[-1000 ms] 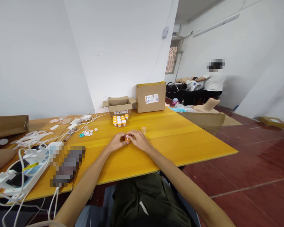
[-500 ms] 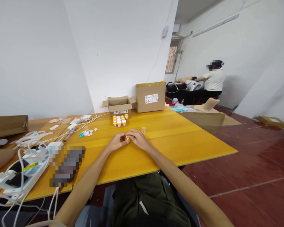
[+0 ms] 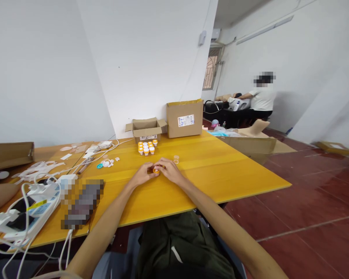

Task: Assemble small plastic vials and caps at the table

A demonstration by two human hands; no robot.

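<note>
Between my two hands, just above or on the yellow tabletop [image 3: 215, 174], is a small orange-and-white jar [image 3: 156, 171]. My left hand [image 3: 142, 174] curls round its left side, thumb and fingers closed on it. From the right, my right hand [image 3: 170, 169] has its fingertips pressed on the jar's top. Much of the jar is hidden by fingers. Beyond my hands stands a tight group of several similar orange-and-white jars [image 3: 146, 151]. A clear plastic cup or ring [image 3: 176, 161] lies just past my right hand.
An open carton [image 3: 147, 136] and a closed cardboard box [image 3: 184, 131] stand at the back. Left are small white pieces [image 3: 107, 163], a teal ring [image 3: 100, 166], a blurred-out phone [image 3: 85, 201] and a cabled power strip [image 3: 36, 217]. A person [image 3: 261, 99] sits far right.
Both hands stay almost in place around the jar, with at most a slight shift of the right fingers. The camera view has moved very slightly.
</note>
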